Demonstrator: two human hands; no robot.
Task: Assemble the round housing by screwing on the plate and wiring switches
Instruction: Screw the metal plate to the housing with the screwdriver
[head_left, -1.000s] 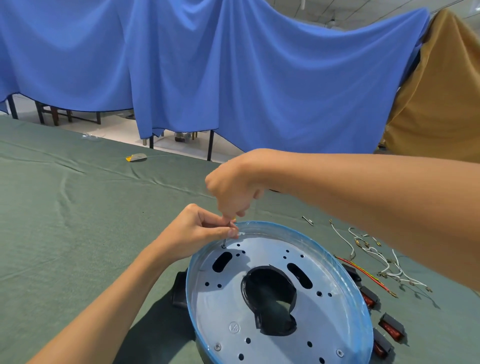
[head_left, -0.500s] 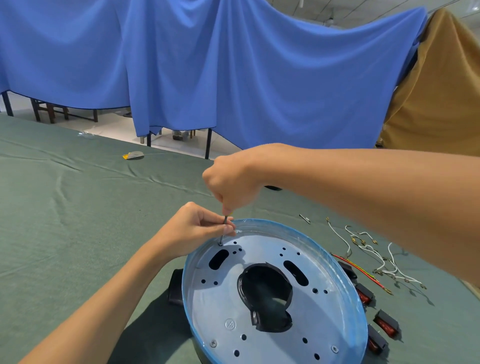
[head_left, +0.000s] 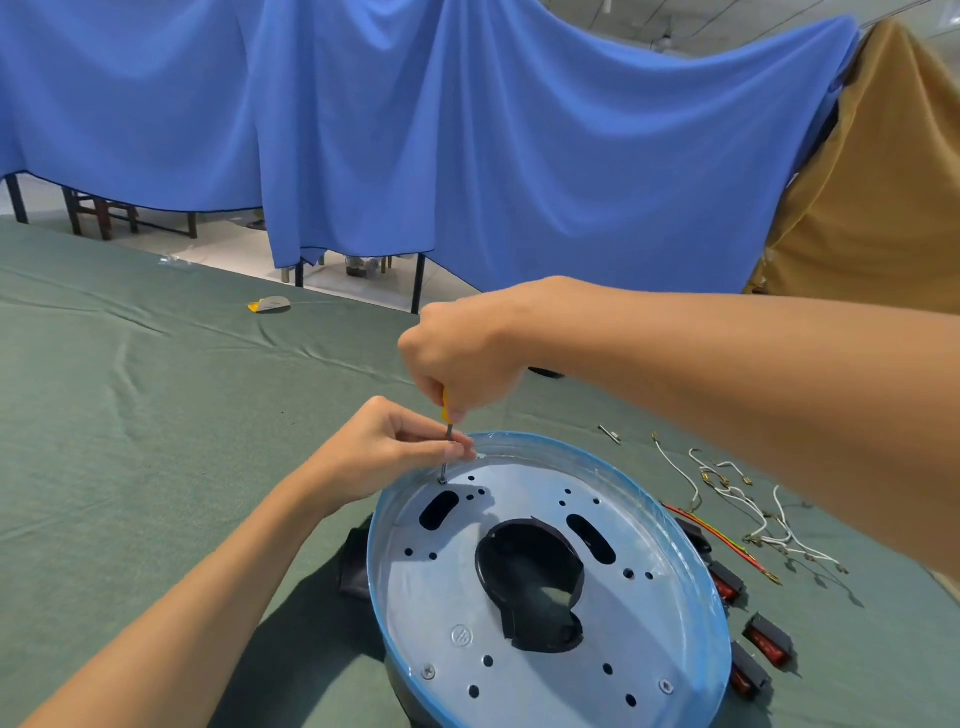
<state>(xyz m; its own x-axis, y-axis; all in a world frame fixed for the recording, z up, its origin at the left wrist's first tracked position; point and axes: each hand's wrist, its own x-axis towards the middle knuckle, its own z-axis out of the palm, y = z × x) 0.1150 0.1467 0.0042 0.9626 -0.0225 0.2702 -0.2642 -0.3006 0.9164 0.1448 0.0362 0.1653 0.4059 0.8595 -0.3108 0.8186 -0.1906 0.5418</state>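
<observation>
Table: the green cloth (head_left: 130, 415) is creased and soft. It probably grips the housing's base a little.
Left hand: the left hand (head_left: 384, 452) sits at the far-left edge of the housing. Its thumb and fingertips pinch the thin steel shaft just above the plate to steady it.
Screwdriver: the screwdriver (head_left: 447, 423) stands nearly upright, with a sliver of yellow handle showing. Its tip rests on a screw (head_left: 442, 480) at the plate's far-left edge.
Right hand: the right hand (head_left: 462, 358) is directly above, clenched round the handle and hiding most of it.
Screw handling: the screw is tiny and hard and likely to tip or roll, so guiding the shaft low down is sensible.
Plate: the plate (head_left: 441, 587) is stiff sheet metal lying flat inside the housing. The hole edges may be sharp, so it is best pressed on its flat face.
Housing: the round housing (head_left: 375, 571) has a blue rim and sits near, centre-right on the cloth. It looks rigid and fairly light and may turn under torque, so brace it at the rim.
Near screws: two seated screws (head_left: 427, 672) are at the near edge.
Wires: the wires (head_left: 737, 499) lie to the right, limp and light. Take them by the crimped ends.
Switches: the switches (head_left: 769, 642) lie near-right, small and hard. Grip them by the body sides.
</observation>
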